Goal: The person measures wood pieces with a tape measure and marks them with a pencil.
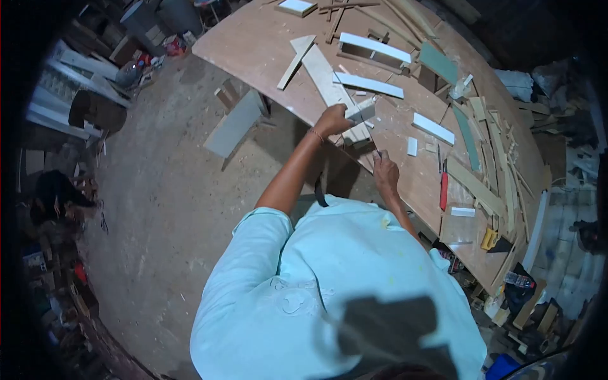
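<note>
At the near edge of the table, my left hand [332, 122] is closed on a small pale wood block [361, 110]. My right hand [386, 173] lies lower and to the right, its fingers closed round the near end of a thin dark tool [366, 126]. That tool runs up and left across the block; its exact kind is hard to make out. Another pale block [356, 135] sits just below the first, at the edge. Beyond my left hand lies a long pale board [324, 76], with a white-topped strip [368, 85] beside it.
The tabletop [392, 130] bears a white strip [434, 128], green pieces [438, 63], a red-handled tool [444, 190], a yellow-handled saw [490, 239] and several wood strips [500, 158]. A grey panel [233, 125] stands on the floor left. A person [60, 193] is at far left.
</note>
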A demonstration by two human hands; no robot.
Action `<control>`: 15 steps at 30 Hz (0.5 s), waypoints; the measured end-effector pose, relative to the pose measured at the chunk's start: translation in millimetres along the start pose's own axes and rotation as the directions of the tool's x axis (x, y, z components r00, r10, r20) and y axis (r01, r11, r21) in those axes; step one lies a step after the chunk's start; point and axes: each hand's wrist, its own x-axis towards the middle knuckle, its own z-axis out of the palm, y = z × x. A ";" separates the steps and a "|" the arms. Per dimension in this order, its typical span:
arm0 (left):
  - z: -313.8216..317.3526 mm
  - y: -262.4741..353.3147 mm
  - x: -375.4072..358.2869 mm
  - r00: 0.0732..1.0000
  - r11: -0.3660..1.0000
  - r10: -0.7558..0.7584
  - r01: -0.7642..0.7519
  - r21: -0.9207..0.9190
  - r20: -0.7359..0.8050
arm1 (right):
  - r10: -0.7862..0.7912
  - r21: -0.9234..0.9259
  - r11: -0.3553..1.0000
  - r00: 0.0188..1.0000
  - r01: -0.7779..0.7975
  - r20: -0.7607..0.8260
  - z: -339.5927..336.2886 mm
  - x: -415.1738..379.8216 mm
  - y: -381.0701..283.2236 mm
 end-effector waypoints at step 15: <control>-5.3 -6.7 17.0 0.967 0.977 -0.201 0.185 0.110 0.159 | -0.101 -0.107 0.986 0.973 0.126 0.209 -22.9 27.5 1.8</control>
